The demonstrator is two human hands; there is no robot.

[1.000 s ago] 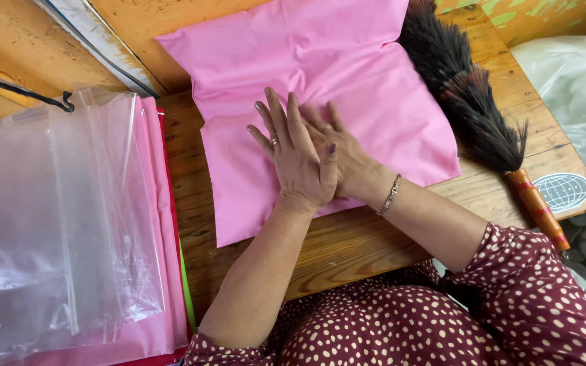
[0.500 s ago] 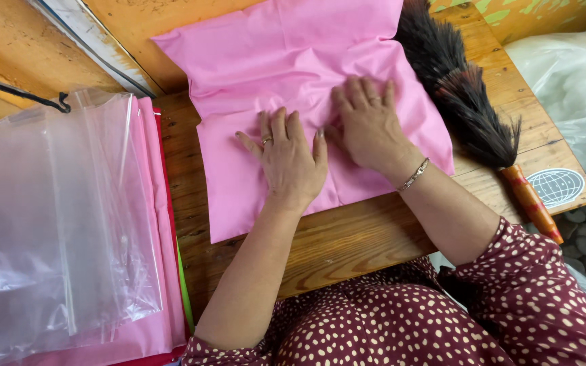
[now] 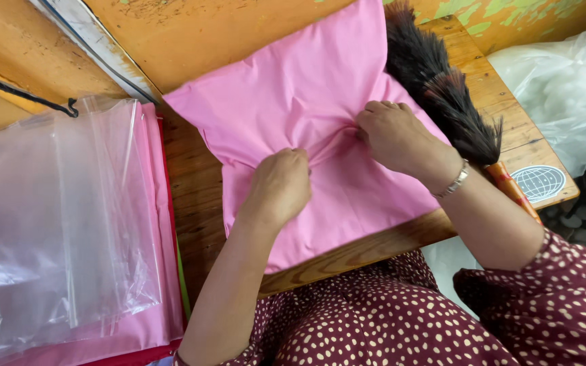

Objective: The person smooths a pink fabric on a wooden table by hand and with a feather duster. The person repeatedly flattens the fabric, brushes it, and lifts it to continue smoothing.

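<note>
Pink cloth (image 3: pixel 320 102) lies folded flat across the middle of the wooden desk (image 3: pixel 347 254), its near edge running over the desk's front edge. Both hands sit on it, knuckles up. Left hand (image 3: pixel 281 184) closed, grip pinching a pleat of the cloth near its centre; right hand (image 3: pixel 395 135) likewise closed on the same gathered fold, slightly farther back; creases run between the two grips. Bracelet (image 3: pixel 457 179) on right wrist. Dark feather duster (image 3: pixel 442 88) lies along the desk's right edge, touching the cloth. Left of the desk: clear plastic bags (image 3: pixel 55 217) stacked over more pink cloth. White plastic bag (image 3: pixel 564 88) beyond the right edge, contents unclear.
</note>
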